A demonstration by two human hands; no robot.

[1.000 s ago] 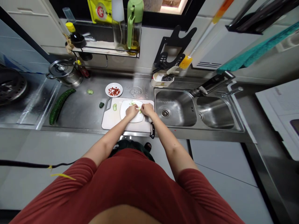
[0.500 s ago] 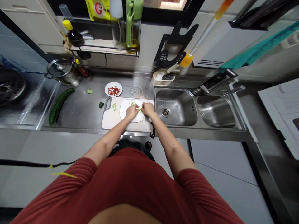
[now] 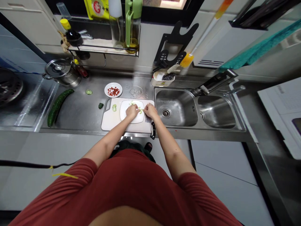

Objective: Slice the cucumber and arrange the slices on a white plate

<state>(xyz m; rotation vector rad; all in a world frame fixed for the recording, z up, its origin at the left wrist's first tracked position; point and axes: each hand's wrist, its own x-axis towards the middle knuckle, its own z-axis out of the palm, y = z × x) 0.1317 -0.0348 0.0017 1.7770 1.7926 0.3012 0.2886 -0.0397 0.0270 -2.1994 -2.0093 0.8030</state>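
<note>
On the white plate (image 3: 127,118) my left hand (image 3: 132,111) has its fingers pinched at a pale green cucumber slice (image 3: 140,111). My right hand (image 3: 150,110) is over the plate's right edge, fingers drawn together close to the same slice; whatever is between those fingertips is too small to make out. More thin slices lie near the plate's far rim. Under the plate is a pale cutting board (image 3: 106,124), with a short row of cucumber slices (image 3: 114,108) on its left part. A knife (image 3: 153,130) rests at the board's right edge, black handle toward me, its blade partly hidden by my right wrist.
Left on the steel counter are a whole cucumber (image 3: 58,106), a dark green cucumber end (image 3: 101,105), loose slices (image 3: 88,92) and a lidded pot (image 3: 61,72). A dish of chopped red pieces (image 3: 113,90) stands behind the board. A double sink (image 3: 176,106) adjoins on the right.
My right hand has shifted slightly right, widening the gap between my hands. My left hand stays at the slices on the plate. The whole view has moved a little.
</note>
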